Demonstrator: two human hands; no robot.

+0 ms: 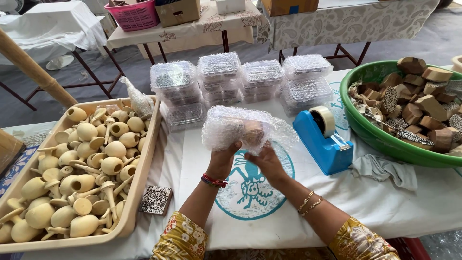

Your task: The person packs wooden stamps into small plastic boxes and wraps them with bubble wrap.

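My left hand (224, 158) and my right hand (266, 161) both grip a bundle of bubble wrap (240, 129) held above the white table (269, 216). A brownish wooden piece shows faintly inside the wrap. The left wrist wears red thread bangles, the right wrist gold ones. A blue tape dispenser (321, 138) with a roll of clear tape stands just right of my right hand.
A beige tray (139, 188) of pale wooden handles fills the left. A carved printing block (156, 199) lies beside it. Stacks of bubble-wrapped clear boxes (219, 77) stand behind. A green basin (370, 125) of carved wooden blocks sits right, with a grey cloth (382, 169) below it.
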